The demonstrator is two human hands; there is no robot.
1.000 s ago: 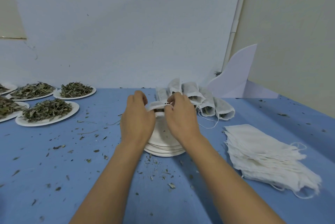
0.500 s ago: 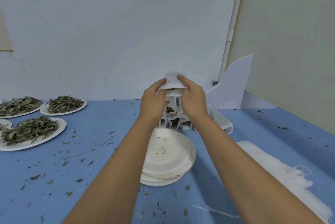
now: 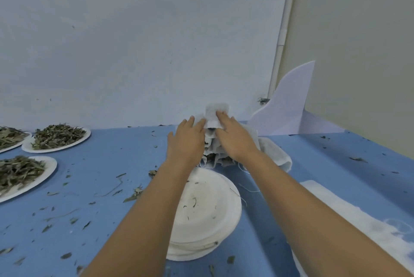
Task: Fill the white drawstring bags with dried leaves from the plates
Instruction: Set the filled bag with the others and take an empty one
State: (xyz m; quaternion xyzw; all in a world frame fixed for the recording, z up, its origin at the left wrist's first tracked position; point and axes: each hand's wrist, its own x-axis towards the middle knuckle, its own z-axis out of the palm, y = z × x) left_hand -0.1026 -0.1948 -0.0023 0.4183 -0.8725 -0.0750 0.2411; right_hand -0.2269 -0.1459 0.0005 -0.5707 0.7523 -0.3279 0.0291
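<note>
A filled white drawstring bag (image 3: 215, 113) sits on top of a pile of filled bags (image 3: 274, 153) against the back wall. My left hand (image 3: 187, 141) lies flat against the pile's left side with straight fingers. My right hand (image 3: 235, 137) rests on the top bag, fingers extended over it. Dark dried leaves show through the lower bags. Plates of dried leaves (image 3: 57, 136) stand at the far left. A stack of empty white plates (image 3: 206, 216) sits between my forearms.
A pile of flat empty white bags (image 3: 363, 225) lies at the right edge. A second leaf plate (image 3: 21, 172) is at the left. Loose leaf bits litter the blue table (image 3: 94, 187). A white curved board (image 3: 289, 106) leans in the back corner.
Both hands carried the filled bag up from over the plate stack to the pile at the back. Their pinch on it has loosened to flat fingers resting on the bags.
</note>
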